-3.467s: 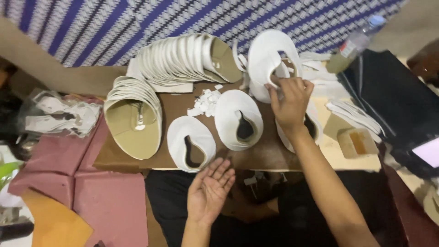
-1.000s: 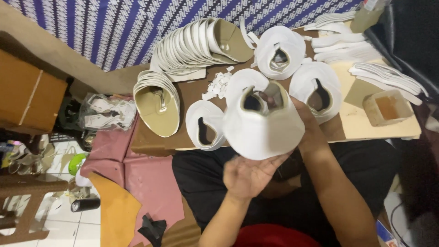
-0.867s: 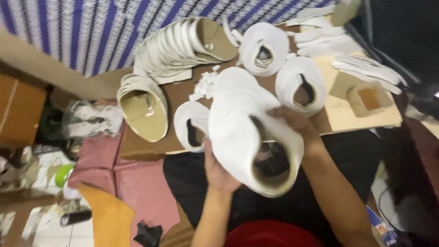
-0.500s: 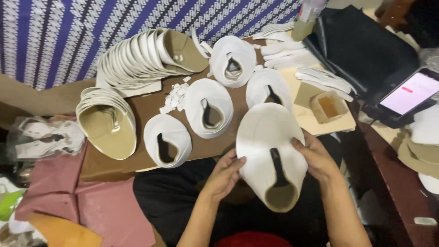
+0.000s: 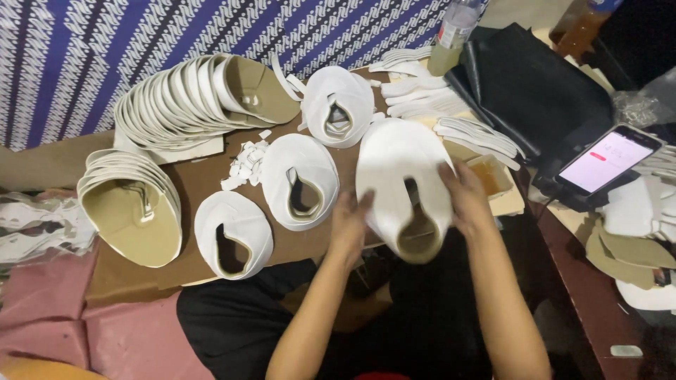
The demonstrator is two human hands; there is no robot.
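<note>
- Head view: both hands clasp one stack of white sandal uppers over the lap, at the near edge of the brown cardboard sheet.
- Left hand presses its left side, fingers curled on it; right hand grips the right edge.
- Beyond the left hand sit three more white stacks: nearest, middle, farthest.
- Far left, a fanned tan-lined pile; another arcs behind.
- Right of the right hand, a small tub, possibly glue, and a lit phone.

white piece stacks: 4; fanned rows: 2; phone: 1
</note>
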